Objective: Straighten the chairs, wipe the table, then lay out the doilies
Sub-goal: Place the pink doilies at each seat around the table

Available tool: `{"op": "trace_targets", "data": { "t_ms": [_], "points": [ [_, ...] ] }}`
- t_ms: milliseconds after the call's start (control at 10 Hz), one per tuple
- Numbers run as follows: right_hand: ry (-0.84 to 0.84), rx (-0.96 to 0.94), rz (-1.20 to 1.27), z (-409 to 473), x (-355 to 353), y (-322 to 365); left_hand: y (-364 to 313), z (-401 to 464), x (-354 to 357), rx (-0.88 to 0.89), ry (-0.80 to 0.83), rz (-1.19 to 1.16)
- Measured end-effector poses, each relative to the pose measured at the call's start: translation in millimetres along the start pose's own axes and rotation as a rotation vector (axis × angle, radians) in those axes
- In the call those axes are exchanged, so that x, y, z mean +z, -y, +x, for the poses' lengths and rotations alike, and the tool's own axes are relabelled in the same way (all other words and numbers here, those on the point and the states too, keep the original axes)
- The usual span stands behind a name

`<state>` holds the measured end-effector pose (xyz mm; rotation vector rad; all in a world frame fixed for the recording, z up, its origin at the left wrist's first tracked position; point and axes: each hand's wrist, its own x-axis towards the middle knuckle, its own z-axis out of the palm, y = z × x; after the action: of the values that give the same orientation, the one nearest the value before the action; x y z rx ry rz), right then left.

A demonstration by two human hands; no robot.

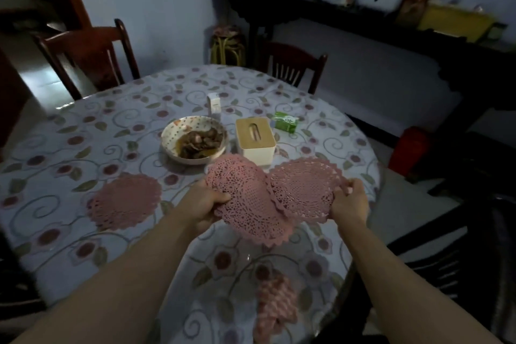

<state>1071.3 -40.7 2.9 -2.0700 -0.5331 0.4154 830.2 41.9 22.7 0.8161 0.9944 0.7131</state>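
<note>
Doilies point(268, 198) in both grips, 1 point(125, 201) laid

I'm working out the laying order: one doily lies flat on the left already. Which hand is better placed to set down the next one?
Probably the right hand: it pinches the separated doily over bare cloth on the table.

Only one view, worn on the head, looking forward and down from just above the near edge of the table point(83, 131). Close enough for both forearms to enter from the bottom corners, left hand point(205, 204) and right hand point(350, 201) meeting near centre. Wide-angled, bending the table's rim into a curve. Facing across to two chairs point(86, 56) on the far side and a wall shelf point(349, 14) upper right.
</note>
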Motion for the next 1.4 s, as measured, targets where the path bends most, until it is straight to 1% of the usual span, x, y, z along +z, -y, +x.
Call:
{"op": "trace_targets", "data": {
  "t_ms": [100, 200, 300, 400, 500, 600, 700, 800, 900, 1000, 1100, 1200, 1300, 1400],
  "points": [
    [0.022, 0.158, 0.163, 51, -7, -31, 17, 29, 31, -0.032, -0.072, 0.059],
    [0.082, 0.222, 0.264, 78, -3, -49, 26, 45, 38, -0.03, -0.13, 0.089],
    [0.111, 0.227, 0.204, 107, 12, -71, 33, 61, 47, -0.023, -0.223, 0.108],
    [0.119, 0.296, 0.216, 121, 34, -89, 37, 74, 51, -0.033, -0.273, 0.129],
    [0.238, 0.33, -0.033, 130, 48, -104, 39, 80, 53, -0.021, -0.281, 0.14],
    [0.392, 0.312, -0.368, 116, 42, -99, 41, 81, 58, -0.007, -0.271, 0.134],
    [0.235, 0.371, -0.071, 117, 28, -95, 41, 78, 64, -0.01, -0.244, 0.116],
    [0.323, 0.322, -0.308, 116, 22, -90, 40, 72, 70, -0.003, -0.236, 0.083],
    [0.288, 0.27, -0.319, 107, 10, -77, 35, 61, 77, -0.013, -0.195, 0.056],
    [0.405, 0.259, -0.129, 86, -6, -51, 26, 47, 86, -0.009, -0.109, 0.031],
    [0.618, 0.432, 0.175, 66, -26, -26, 15, 32, 101, 0.015, -0.011, 0.0],
    [0.726, 0.463, 0.379, 53, -49, -10, 6, 18, 119, -0.002, 0.045, -0.013],
    [0.658, 0.367, 0.402, 53, -72, -4, 1, 8, 142, -0.02, 0.07, 0.009],
    [0.521, 0.247, 0.269, 59, -106, -1, 2, 5, 167, -0.039, 0.082, 0.035]
  ]
}}
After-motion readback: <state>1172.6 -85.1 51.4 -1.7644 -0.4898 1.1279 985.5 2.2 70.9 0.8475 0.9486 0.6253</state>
